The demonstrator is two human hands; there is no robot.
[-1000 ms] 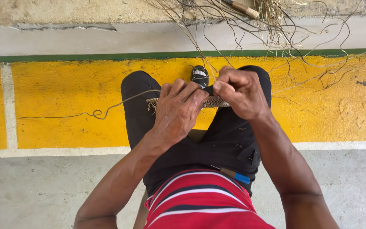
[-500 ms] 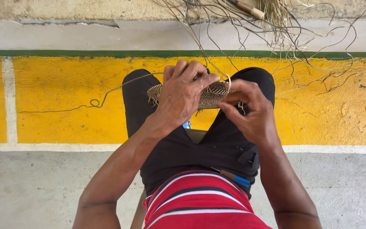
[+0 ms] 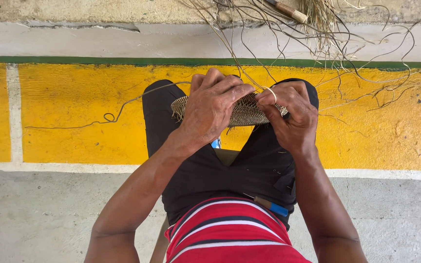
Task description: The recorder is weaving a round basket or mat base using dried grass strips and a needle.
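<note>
floor (image 3: 74, 107): big yellow painted band with a thin green stripe along the top, white lines through it, and plain grey concrete nearer the person

ledge (image 3: 123, 41): pale concrete step running across the top of the view, just past the green stripe

legs: black trousers (image 3: 249, 170), knees pointing out over the yellow paint, so the person is sitting and looking straight down

shirt (image 3: 230, 234): red with white and dark stripes, bottom middle of the view

fibre pile (image 3: 317, 29): loose tangle of thin dry strands spilling off the ledge onto the yellow, up top right, with a wrapped stick-like bundle (image 3: 286, 9) lying in it

woven piece (image 3: 244, 113): small round flat bit of basketwork, tan, held up over the knees between both hands, edge-on-ish to the camera

left hand (image 3: 213, 109): curled over the left half of the woven piece, fingers wrapped across the top, gripping it firmly

right hand (image 3: 293, 119): closed on the right edge of the woven piece, fingertips pinching the rim, with a pale strand looped at the index finger

loose strand (image 3: 108, 117): one long fibre trailing from the woven piece out to the left across the yellow, with a little curl in it

blue-handled tool (image 3: 271, 207): tucked at the waist on the right side, only part of it showing
</note>
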